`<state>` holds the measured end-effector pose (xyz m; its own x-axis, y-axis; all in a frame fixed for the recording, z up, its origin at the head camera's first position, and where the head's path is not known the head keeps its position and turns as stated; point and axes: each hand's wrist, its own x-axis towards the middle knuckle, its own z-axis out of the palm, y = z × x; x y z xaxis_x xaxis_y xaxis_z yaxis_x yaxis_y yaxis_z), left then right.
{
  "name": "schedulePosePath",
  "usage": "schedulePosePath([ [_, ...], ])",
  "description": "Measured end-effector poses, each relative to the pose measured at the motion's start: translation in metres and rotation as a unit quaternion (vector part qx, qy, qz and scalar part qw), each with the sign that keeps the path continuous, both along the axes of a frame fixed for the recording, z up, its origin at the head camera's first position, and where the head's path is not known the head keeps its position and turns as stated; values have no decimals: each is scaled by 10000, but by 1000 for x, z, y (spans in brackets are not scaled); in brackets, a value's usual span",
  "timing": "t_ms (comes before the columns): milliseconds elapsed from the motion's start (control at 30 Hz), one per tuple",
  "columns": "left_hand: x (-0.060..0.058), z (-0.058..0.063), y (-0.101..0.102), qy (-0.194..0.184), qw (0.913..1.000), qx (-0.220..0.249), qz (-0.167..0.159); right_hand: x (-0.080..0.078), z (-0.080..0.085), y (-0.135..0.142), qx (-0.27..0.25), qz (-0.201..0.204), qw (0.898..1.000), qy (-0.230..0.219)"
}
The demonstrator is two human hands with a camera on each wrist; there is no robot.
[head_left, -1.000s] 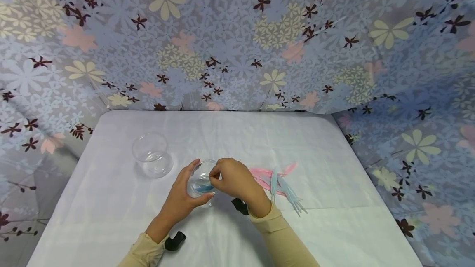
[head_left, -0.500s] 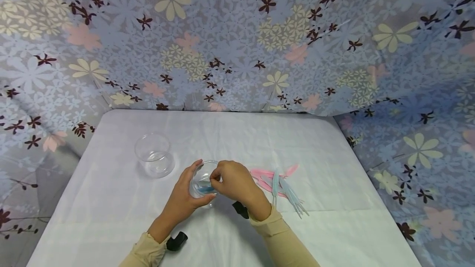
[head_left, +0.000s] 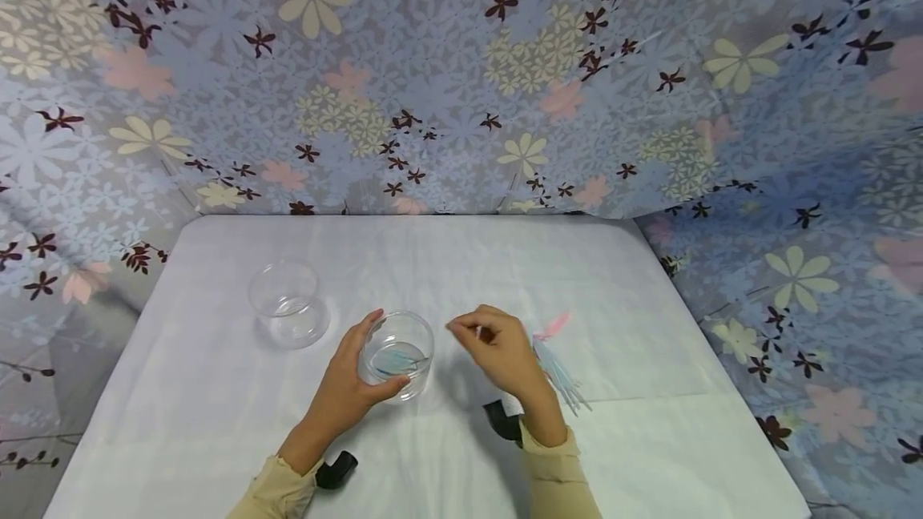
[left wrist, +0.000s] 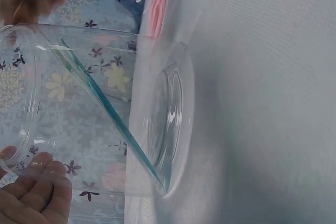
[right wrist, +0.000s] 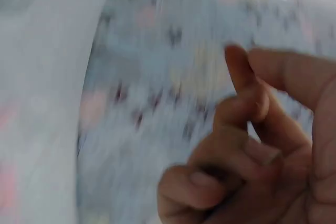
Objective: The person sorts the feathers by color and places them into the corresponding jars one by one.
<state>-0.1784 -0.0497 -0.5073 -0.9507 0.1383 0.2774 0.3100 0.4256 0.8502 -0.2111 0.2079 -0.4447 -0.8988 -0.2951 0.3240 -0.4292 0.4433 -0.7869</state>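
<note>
No text, label, brand, number or sign is showing legibly in any of the three views.
</note>
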Motion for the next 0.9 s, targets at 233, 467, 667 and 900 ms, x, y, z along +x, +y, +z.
schedulePosePath([
  [233, -3, 3, -2, -80, 10000, -10, 32, 24, -20, 91, 863, -2498, 9560, -1276],
  [467, -3, 6, -6, -51, 9999, -74, 143, 44, -26, 133, 1911, -2903, 9120, -2177],
  [667, 0, 3, -5, -167, 9998, -30, 69, 51, -32, 147, 1947, -2871, 9042, -2491],
  [900, 0, 1, -2, -250, 9997, 57, -23, 58, -41, 154, 1888, -2898, 8930, -2879],
])
